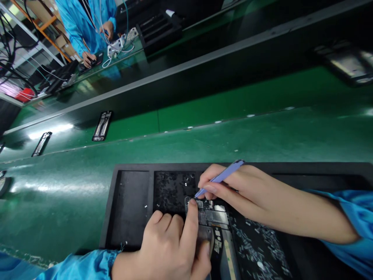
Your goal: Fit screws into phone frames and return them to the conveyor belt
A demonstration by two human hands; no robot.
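Observation:
An opened phone (217, 217) lies tilted on a black tray (131, 167), its circuit board and inner parts exposed. My left hand (171, 245) is at the phone's left side. Its index fingertip presses the top corner, its thumb rests on the phone body, and the other fingers are curled in. Pinched in my right hand (230, 186) is a pair of purple-blue tweezers (227, 172). The tweezer tips meet the phone's top edge, right beside my left index fingertip. Whatever sits between the tips is too small to make out.
Small dark pieces (171, 190) fill one tray compartment; small silvery pieces (256, 249) lie right of the phone. Beyond the tray, phone frames (101, 126) lie along the green bench (72, 175). Across it, a person in blue (87, 27) works near a power strip (116, 46).

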